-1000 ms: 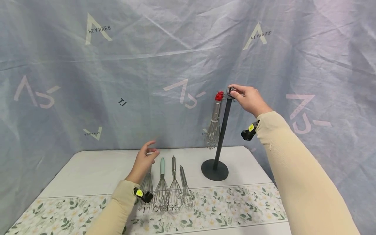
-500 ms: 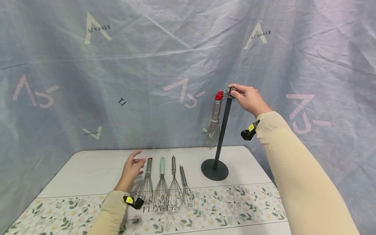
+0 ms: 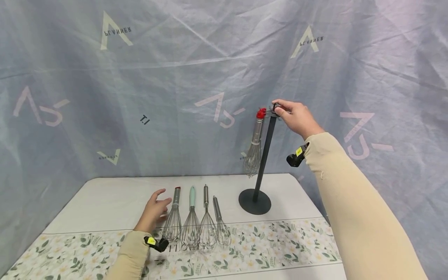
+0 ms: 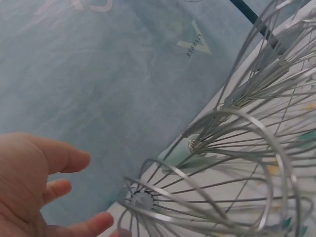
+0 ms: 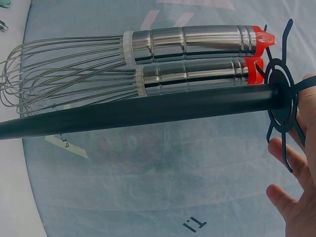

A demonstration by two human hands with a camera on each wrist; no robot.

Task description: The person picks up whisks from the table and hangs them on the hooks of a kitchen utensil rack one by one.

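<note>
Beside the leftmost whisk (image 3: pixel 173 221), which has a steel handle with a red end, my left hand (image 3: pixel 152 212) hovers with fingers spread and nothing in them. In the left wrist view that hand (image 4: pixel 34 182) stays apart from the whisk wires. My right hand (image 3: pixel 297 118) pinches the top of a black stand (image 3: pixel 265 159) between thumb and forefinger. Two steel whisks with red ends, a nearer one (image 5: pixel 197 42) and another (image 5: pixel 197 78), hang side by side from the stand's hooks (image 5: pixel 284 98) in the right wrist view.
Right of the leftmost whisk lie a mint-handled whisk (image 3: pixel 192 198), a steel whisk (image 3: pixel 206 198) and a smaller whisk (image 3: pixel 217 210) in a row. The stand's round base (image 3: pixel 254 201) rests on the white table (image 3: pixel 115 198). A grey-blue curtain (image 3: pixel 175 77) hangs behind.
My left hand has moved left and down from over the leftmost whisk, uncovering its red-ended handle. The right hand keeps its hold on the stand top.
</note>
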